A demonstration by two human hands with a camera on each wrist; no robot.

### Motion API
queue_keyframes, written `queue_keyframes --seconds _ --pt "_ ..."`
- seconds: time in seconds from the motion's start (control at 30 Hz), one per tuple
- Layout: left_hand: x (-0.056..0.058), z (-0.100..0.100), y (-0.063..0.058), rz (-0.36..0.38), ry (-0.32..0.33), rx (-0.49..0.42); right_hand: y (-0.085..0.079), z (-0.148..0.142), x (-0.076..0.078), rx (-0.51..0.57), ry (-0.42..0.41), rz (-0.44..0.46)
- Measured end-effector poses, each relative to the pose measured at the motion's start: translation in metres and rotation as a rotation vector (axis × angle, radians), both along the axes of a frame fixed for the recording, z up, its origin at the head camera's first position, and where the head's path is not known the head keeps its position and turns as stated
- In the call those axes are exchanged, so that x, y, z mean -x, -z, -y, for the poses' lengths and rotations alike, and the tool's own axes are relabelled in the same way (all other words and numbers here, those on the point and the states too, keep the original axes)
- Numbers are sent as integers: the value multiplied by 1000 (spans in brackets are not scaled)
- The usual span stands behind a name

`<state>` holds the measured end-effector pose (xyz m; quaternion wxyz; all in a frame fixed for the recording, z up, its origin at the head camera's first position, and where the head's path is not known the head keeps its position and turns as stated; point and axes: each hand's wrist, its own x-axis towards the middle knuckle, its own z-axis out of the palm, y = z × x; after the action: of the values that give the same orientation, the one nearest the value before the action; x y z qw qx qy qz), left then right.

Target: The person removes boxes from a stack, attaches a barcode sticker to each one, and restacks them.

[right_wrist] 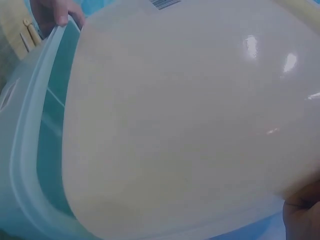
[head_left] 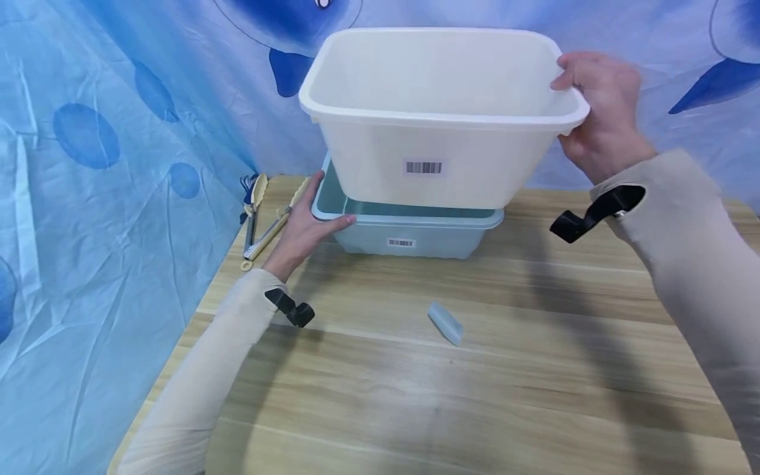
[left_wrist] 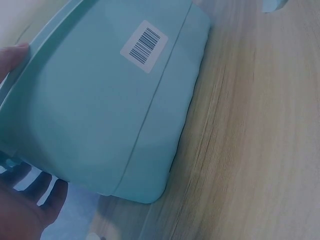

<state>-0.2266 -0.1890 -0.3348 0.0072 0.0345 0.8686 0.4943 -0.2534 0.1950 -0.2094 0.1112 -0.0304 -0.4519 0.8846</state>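
Observation:
A white plastic bin (head_left: 368, 158) with a barcode label is tilted above a light blue bin (head_left: 442, 239), its base over the blue bin's opening. My right hand (head_left: 608, 109) grips the white bin's right rim, thumb on the inside. At the left end of the blue bin, my left hand (head_left: 303, 227) holds the rim. The left wrist view has the thumb over the rim and the fingers (left_wrist: 54, 197) around the end of the blue bin (left_wrist: 85, 100). In the right wrist view, the white bin's base (right_wrist: 175, 125) hides most of the blue bin's inside.
Tongs (head_left: 270, 234) with cream tips lie left of the blue bin, near a dark blue item (head_left: 246, 198). A small light blue piece (head_left: 445, 323) lies on the wooden table (head_left: 356, 382). Blue patterned curtains (head_left: 89, 211) hang at the left and back.

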Motion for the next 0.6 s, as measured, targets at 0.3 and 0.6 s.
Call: queue_keyframes --seconds 0.3,0.6 --pt "0 4 2 -29 24 -59 10 25 7 -55 10 -33" --pt "0 4 4 -75 53 -69 30 32 10 -59 32 -16"
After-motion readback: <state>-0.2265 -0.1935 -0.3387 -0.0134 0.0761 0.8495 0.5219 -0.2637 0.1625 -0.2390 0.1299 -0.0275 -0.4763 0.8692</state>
